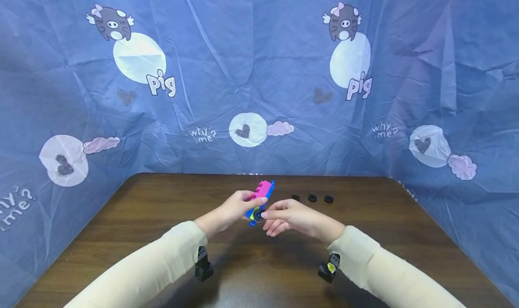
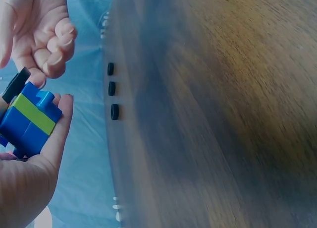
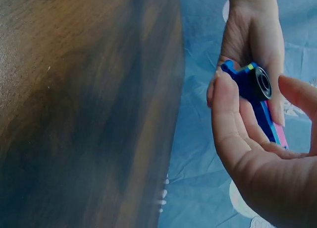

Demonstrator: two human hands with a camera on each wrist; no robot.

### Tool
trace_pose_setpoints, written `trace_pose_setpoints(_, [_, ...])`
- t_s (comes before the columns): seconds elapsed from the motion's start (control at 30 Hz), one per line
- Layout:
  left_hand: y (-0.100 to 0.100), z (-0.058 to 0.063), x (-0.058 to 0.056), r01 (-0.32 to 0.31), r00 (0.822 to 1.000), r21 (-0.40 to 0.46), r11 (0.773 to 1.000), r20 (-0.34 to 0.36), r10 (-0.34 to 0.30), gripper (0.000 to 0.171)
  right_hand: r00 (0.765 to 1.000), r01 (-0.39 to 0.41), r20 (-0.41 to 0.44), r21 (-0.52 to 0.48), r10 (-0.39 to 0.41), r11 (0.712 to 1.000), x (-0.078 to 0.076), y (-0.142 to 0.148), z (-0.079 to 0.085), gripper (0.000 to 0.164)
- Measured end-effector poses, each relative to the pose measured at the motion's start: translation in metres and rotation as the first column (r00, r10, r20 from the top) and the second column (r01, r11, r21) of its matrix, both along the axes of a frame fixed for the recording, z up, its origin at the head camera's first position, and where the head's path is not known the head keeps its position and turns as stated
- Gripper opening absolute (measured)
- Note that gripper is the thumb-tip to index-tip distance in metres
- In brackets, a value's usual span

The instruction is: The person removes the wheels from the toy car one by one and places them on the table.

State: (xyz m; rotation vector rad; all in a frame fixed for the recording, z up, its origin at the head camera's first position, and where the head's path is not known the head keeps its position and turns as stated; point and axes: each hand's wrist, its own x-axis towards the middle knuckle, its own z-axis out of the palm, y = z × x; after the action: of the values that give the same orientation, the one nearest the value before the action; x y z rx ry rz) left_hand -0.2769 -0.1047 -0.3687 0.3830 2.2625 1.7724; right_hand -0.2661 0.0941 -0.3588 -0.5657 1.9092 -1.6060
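Note:
My left hand grips a toy vehicle made of building blocks, its pink block on a blue base with a lime-green strip. A black wheel sits on the vehicle's side near its lower end. Beside that wheel is my right hand, its fingers loosely bent. In the right wrist view a gap shows between the right thumb and the wheel, while the other fingers lie near the blue base. Whether those fingers touch it is hard to tell.
Three more black wheels stand in a row on the brown wooden table, beyond my right hand; the middle wheel is plain to see. Blue printed cloth hangs behind the table and along its sides.

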Motion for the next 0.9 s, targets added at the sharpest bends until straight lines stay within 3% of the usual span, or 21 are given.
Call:
trace_pose_setpoints(0.23, [0.001, 0.002, 0.001, -0.002, 1.000, -0.007, 1.000, -0.004, 0.002, 0.043, 0.997, -0.049, -0.065, 0.023, 0.050, 0.999, 0.005, -0.012, -0.002, 0.024])
trace_pose_setpoints(0.57, [0.001, -0.001, 0.002, 0.033, 0.998, -0.015, 0.999, -0.056, -0.034, 0.039, 0.958, 0.030, -0.287, 0.093, -0.002, 0.995, 0.008, -0.018, -0.005, 0.027])
trace_pose_setpoints(0.9, [0.004, -0.007, 0.000, 0.044, 0.996, -0.013, 0.999, -0.082, -0.045, 0.039, 0.926, 0.086, -0.373, 0.048, -0.062, 0.995, 0.014, -0.019, -0.008, 0.024])
